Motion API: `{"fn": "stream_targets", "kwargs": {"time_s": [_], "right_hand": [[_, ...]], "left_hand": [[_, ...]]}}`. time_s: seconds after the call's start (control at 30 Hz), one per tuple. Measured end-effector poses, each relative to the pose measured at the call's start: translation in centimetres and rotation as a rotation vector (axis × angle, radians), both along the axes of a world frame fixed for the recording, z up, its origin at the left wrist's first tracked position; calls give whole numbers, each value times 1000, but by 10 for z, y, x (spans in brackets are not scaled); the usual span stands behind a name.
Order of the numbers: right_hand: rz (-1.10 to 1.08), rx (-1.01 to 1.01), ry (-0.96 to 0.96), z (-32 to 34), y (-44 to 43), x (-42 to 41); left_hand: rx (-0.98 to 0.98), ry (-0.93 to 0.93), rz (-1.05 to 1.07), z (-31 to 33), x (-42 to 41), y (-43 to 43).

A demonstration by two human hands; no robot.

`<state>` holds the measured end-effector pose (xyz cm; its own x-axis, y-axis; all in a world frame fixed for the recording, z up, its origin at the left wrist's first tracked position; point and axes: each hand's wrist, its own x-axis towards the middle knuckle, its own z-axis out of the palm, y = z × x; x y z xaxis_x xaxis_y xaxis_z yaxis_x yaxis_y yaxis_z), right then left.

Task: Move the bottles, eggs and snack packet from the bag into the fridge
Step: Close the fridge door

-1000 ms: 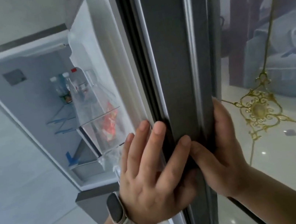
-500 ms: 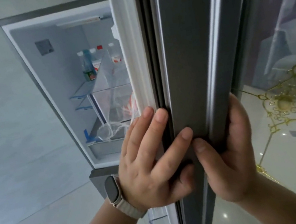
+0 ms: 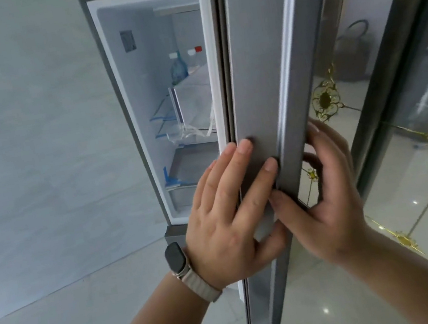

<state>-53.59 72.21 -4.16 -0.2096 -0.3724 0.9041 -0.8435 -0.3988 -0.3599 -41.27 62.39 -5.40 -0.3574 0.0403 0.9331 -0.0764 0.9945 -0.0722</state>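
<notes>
The grey fridge door (image 3: 252, 77) stands edge-on in the middle, leaving a narrow gap to the lit fridge interior (image 3: 151, 59). My left hand (image 3: 227, 215), with a watch on the wrist, presses its straight fingers on the door's edge. My right hand (image 3: 324, 194) grips the door from the other side, fingers curled round its outer face and thumb on the edge. Inside stand a clear bottle (image 3: 178, 68) and two more bottles, of which only the caps (image 3: 194, 50) show. A clear door bin (image 3: 192, 101) holds crumpled plastic. Eggs and snack packet are hidden.
A pale tiled wall (image 3: 29, 135) fills the left, and light floor tiles (image 3: 92, 321) lie below. A glass partition with gold ornament (image 3: 326, 99) stands right of the door. Behind it sits a dark handled bag (image 3: 353, 55).
The door has swung toward the fridge and the gap has narrowed. The red snack packet in the door bin has gone out of sight. Both hands stay on the door.
</notes>
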Motion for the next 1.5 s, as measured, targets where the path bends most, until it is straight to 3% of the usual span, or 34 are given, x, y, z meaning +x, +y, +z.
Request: {"fn": "stream_targets", "kwargs": {"time_s": [0.4,0.67,0.93,1.07,1.5], "right_hand": [[10,203,205,5,-92,34],[-182,426,385,2,-160,23],[-272,213,587,-19,-239,12],[-280,141,573,-24,-274,0],[-223,69,658,-31,-369,-33]], "left_hand": [[211,-75,154,-16,66,-87],[400,-54,196,-31,81,-135],[650,141,165,-39,69,-189],[741,237,158,-38,59,-219],[885,315,260,-37,25,-324]]}}
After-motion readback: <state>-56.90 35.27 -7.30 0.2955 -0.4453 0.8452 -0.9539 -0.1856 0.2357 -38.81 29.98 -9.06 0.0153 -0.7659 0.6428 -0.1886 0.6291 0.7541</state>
